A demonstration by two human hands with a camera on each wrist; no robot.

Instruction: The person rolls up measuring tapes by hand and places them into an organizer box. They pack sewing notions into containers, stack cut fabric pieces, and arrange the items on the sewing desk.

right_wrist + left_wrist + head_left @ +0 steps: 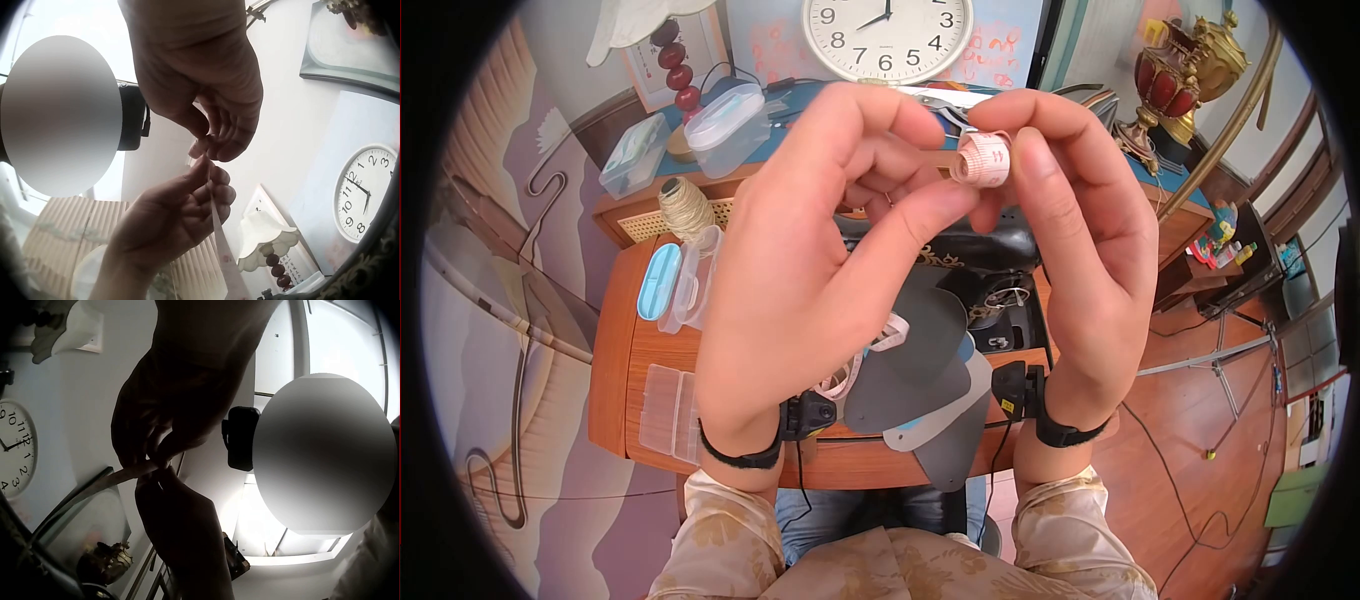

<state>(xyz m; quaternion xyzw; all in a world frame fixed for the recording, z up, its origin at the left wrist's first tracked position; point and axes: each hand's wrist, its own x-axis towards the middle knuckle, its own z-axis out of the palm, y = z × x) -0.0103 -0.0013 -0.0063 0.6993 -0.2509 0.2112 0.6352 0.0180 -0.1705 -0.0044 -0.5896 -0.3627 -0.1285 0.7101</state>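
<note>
A pink-and-white tape measure (984, 161), wound into a small roll, is held up in front of the sewing machine. My right hand (1090, 220) pinches the roll between thumb and forefinger. From the other side my left hand (800, 240) grips it, thumb tip against the roll's lower edge. In the right wrist view an unwound strip of tape (219, 244) runs down from the fingers. Loops of loose tape (890, 332) lie lower down, partly hidden behind the left hand. Both wrist views show the fingertips of the two hands meeting at the tape.
Dark grey flat pieces (920, 345) lie on the wooden table before a black sewing machine (990, 245). Clear plastic boxes (735, 115), a thread cone (688, 205) and a blue-topped case (661, 280) stand at the left. Behind are a clock (887, 35) and a brass ornament (1170, 80).
</note>
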